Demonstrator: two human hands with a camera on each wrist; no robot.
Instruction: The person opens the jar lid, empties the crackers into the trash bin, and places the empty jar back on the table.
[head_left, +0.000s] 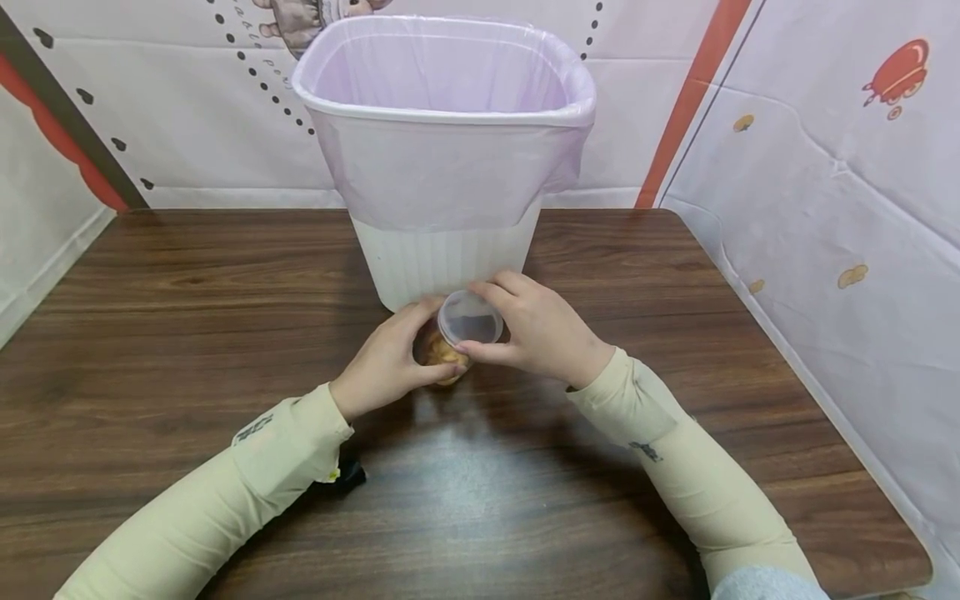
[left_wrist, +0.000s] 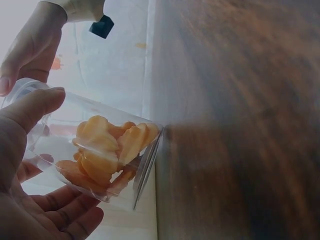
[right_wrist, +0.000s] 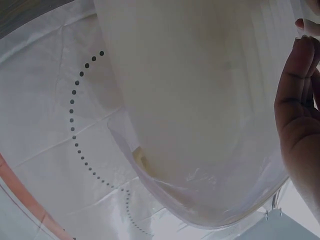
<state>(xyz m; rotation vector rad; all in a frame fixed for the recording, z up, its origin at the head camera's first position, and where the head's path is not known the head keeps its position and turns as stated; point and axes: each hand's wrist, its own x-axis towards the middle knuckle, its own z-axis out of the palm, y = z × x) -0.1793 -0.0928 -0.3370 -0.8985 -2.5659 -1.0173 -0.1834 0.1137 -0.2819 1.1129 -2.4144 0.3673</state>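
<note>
A clear plastic jar [left_wrist: 90,107] holds yellow-orange snack pieces [left_wrist: 102,152] in its lower part. My left hand [head_left: 390,358] grips the jar around its side, thumb on the near side and fingers behind. With thumb and fingers spread across its rim, my right hand [head_left: 543,331] holds the round translucent lid [head_left: 471,318] at the jar's mouth. From the left wrist, the jar's base edge is close to the wooden table. The right wrist view shows only part of the right hand, at the right edge; the lid is largely hidden there.
A tall white bin [head_left: 442,258] lined with a pale purple bag [head_left: 450,171] stands on the brown table [head_left: 225,275], directly behind the hands. Printed white sheeting [head_left: 825,208] surrounds the table's back and sides. A small black object [head_left: 348,477] shows by the left sleeve.
</note>
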